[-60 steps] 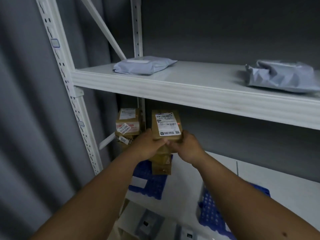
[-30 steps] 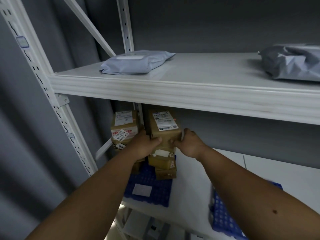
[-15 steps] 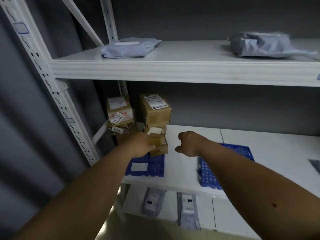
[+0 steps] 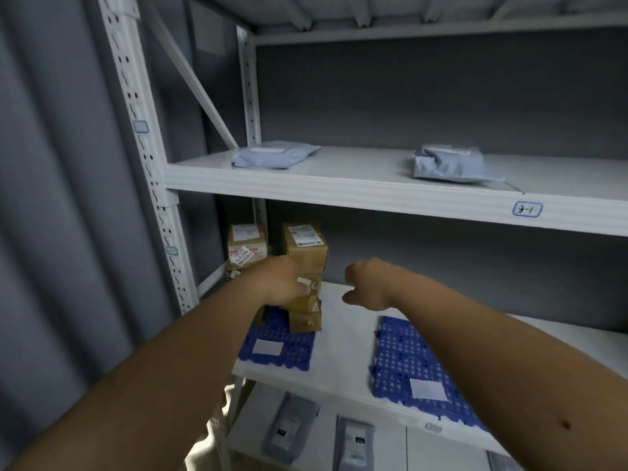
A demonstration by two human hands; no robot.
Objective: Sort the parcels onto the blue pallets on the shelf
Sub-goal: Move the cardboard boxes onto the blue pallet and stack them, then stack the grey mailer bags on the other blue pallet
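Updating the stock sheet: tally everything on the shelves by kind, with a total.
Blue pallets: 2
Grey mailer bags: at least 5, namely 2 on the upper shelf, 2 below, and 1 cut off at the corner
Cardboard boxes: at least 5, in two stacks; hands hide some
Total: at least 12

A parcel storeroom or small warehouse: white slotted steel racking (image 4: 149, 185) against grey walls. Its middle shelf (image 4: 373, 195) bears a handwritten bay label (image 4: 527, 209); grey mailers (image 4: 273, 154) lie on it, labelled cartons (image 4: 304, 246) and blue pallets (image 4: 404, 355) below it.
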